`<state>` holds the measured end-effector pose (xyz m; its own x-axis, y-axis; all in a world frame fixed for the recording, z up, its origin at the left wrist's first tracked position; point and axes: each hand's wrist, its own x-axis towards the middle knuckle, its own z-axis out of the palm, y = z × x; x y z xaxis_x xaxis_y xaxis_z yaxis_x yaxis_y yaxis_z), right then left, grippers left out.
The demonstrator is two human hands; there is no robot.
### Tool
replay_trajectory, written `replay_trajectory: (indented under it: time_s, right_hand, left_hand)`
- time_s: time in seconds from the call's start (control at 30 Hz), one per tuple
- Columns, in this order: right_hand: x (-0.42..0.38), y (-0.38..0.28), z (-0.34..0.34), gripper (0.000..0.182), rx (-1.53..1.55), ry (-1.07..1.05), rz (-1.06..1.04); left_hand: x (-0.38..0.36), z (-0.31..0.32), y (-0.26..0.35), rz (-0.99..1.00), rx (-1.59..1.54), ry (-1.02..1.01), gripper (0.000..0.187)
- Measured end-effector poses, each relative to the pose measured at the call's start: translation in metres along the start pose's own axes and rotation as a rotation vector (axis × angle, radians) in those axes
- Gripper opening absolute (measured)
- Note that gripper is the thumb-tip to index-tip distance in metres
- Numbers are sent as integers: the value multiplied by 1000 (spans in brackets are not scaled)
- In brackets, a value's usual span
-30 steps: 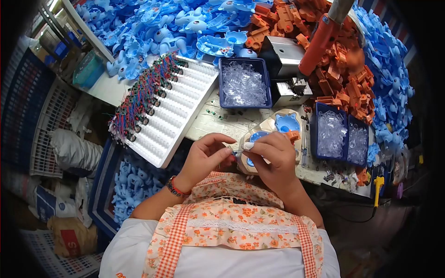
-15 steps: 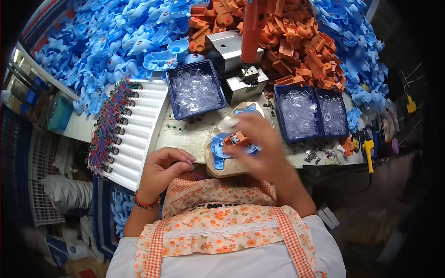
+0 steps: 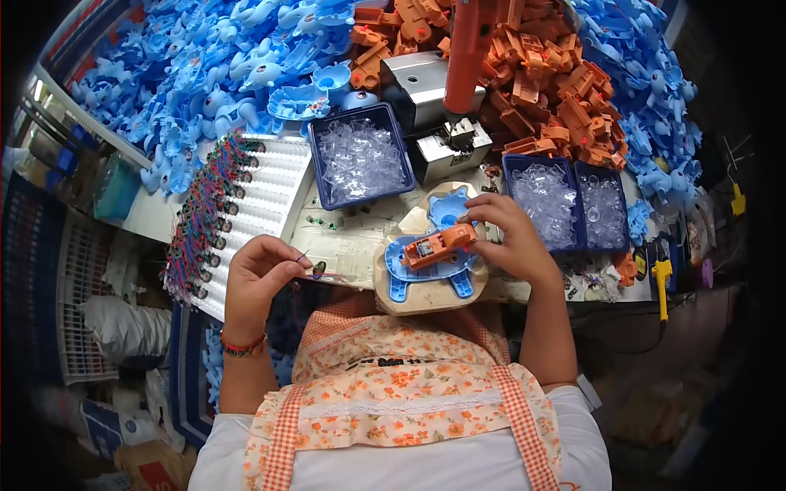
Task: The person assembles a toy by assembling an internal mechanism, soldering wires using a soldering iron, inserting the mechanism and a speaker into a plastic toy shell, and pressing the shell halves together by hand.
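Observation:
My right hand (image 3: 514, 242) grips the end of an orange plastic housing (image 3: 426, 250) between thumb and fingers. The housing lies over a blue toy shell half (image 3: 399, 268), which rests in a pale wooden-looking holder (image 3: 389, 304) at the table's front edge. Left of it, my left hand (image 3: 264, 274) pinches thin coloured wires (image 3: 304, 255) with a small round dark part (image 3: 318, 268) dangling from them. That part hangs close over the table edge.
A white ribbed tray (image 3: 266, 196) carries rows of wired parts (image 3: 209, 221) at the left. Blue bins of clear plastic pieces (image 3: 360, 159) (image 3: 543, 200) flank a metal press (image 3: 446, 150). Heaps of blue shells (image 3: 221, 65) and orange housings (image 3: 565, 90) fill the back.
My right hand has moved right and now grips the orange housing's right end, which shows more fully over the shell. My left hand has shifted left and up, with wires showing at its fingertips.

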<state>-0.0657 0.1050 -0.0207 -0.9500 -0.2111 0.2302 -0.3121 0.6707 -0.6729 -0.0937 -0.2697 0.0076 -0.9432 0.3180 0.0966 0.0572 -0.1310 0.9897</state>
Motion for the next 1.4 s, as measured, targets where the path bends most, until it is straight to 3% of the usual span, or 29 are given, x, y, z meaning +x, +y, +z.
replay_trajectory:
  time_s: [0.17,0.23,0.27,0.47,0.6,0.73,1.13,1.23,1.3,1.4]
  right_hand:
    - [4,-5,-5,36,152,-29,-23]
    - [5,-13,-6,35,354,-121,184]
    - [6,-17,-4,35,351,-115,184]
    - [8,-39,16,31,406,48,100]
    - [12,-55,23,33,459,174,267]
    - [12,-55,27,33,441,175,278]
    - [-3,-62,27,45,367,371,139]
    - [-4,-64,27,45,273,413,79]
    - [-4,-68,24,46,45,467,-59]
    - [-4,-67,25,46,12,499,-116]
  left_hand:
    - [0,-2,1,-12,-14,26,14]
    - [1,-2,-3,-17,-28,19,16]
    - [1,-2,-4,-14,-29,14,16]
    - [-1,0,-7,-17,-27,0,19]
    - [-2,-2,-8,-19,-14,14,18]
    - [-3,-5,-9,-12,-3,28,16]
    - [-5,-10,-13,22,-22,33,12]
    - [-5,-10,-11,27,-44,31,12]
    - [-5,-8,-8,32,-31,40,12]
    - [-6,-6,-5,40,54,87,11]
